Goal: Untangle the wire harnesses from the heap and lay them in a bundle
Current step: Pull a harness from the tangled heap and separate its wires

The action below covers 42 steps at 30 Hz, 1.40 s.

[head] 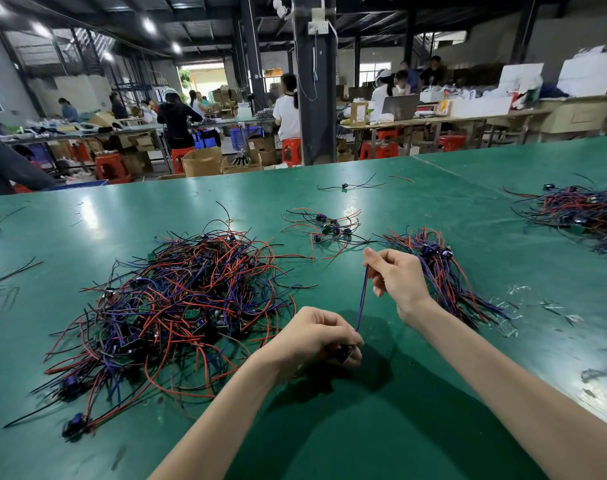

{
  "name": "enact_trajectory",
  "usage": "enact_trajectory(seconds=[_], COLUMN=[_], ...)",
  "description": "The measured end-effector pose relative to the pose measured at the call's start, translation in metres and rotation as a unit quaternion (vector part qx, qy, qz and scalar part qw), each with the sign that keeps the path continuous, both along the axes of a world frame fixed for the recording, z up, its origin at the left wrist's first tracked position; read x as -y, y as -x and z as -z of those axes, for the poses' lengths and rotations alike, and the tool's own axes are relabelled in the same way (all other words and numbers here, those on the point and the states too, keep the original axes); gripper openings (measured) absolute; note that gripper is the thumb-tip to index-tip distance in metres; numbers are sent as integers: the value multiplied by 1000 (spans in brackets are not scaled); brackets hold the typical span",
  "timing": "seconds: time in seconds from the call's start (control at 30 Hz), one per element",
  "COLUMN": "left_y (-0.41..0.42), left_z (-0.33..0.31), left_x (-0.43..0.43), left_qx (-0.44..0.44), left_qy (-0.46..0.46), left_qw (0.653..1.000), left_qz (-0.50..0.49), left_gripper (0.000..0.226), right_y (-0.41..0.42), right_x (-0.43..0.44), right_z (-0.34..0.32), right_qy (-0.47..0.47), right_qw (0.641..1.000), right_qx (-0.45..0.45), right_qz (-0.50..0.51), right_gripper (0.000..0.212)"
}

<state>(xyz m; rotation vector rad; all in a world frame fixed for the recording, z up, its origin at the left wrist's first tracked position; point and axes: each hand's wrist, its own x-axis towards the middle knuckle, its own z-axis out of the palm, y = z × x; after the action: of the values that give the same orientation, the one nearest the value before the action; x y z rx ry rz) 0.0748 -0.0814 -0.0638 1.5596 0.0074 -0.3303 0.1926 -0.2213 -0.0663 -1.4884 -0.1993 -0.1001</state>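
One wire harness [361, 299] is stretched between both hands above the green tabletop [381, 427]. The left hand [316, 337] is closed around its small module end, low and near the heap's edge; the right hand [397, 275] pinches the free wire ends higher up, fingers shut on them. The harness looks light and floppy: thin red and blue insulated leads that bend freely and snag on neighbours. Best hold is likely the board/connector end, the only stiff part; pulling by the leads alone could strain the solder joints. The tangled heap [177, 306] lies on the tabletop left of the hands. The sorted bundle [444, 271] lies just behind the right hand, wires roughly parallel. A few loose harnesses [329, 230] sit beyond, a further pile [586, 213] at far right. No containers on this tabletop; cardboard boxes [201, 162] sit on the floor behind, contents hidden.
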Motion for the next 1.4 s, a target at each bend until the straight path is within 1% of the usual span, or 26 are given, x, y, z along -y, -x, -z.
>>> enact_trajectory(seconds=[0.1, 0.27, 0.43, 0.5, 0.67, 0.87, 1.03, 1.1, 1.2, 1.23, 1.3, 1.37, 1.4], left_y=[0, 0, -2, -2, -4, -6, -6, -6, -5, -5, -6, -7, -8], left_z=[-1, -1, -4, -6, -8, -7, -8, -8, -8, -8, -8, -9, -10], left_x=[-1, -2, -5, -6, -8, -6, -8, -9, -9, -9, -9, -10, -10], left_qx=[-19, -21, 2, 8, 16, 44, 69, 69, 67, 68, 74, 89, 98], left_qy=[16, 10, 12, 17, 25, 42, 33, 27, 18, 17, 24, 51, 71], left_qw=[1000, 999, 998, 998, 994, 988, 986, 988, 990, 990, 987, 980, 973], left_qz=[-7, -26, -56, -67, -106, -141, -146, -134, -120, -121, -137, -172, -195], left_gripper=[24, 26, 27, 27, 19, 30, 27, 25, 19, 18, 15, 12, 10], right_y=[-2, -2, -2, -2, -2, -5, -4, -3, 1, 2, 5, 11, 15], right_x=[0, 3, 5, 6, 7, 6, 6, 6, 5, 5, 4, -1, -5], right_z=[-2, -4, -7, -8, -8, -6, -8, -9, -12, -13, -14, -13, -12], right_qy=[-53, -66, -82, -86, -75, -77, -78, -80, -102, -108, -106, -88, -73], right_qw=[998, 996, 994, 993, 995, 995, 996, 996, 992, 990, 984, 975, 970], right_qx=[-41, -59, -71, -72, -64, -55, -43, -42, -65, -78, -113, -150, -163], right_qz=[-21, -34, -29, -25, 4, 24, 18, 6, -27, -45, -91, -140, -166], right_gripper=[28, 27, 27, 27, 28, 28, 27, 26, 27, 30, 43, 55, 57])
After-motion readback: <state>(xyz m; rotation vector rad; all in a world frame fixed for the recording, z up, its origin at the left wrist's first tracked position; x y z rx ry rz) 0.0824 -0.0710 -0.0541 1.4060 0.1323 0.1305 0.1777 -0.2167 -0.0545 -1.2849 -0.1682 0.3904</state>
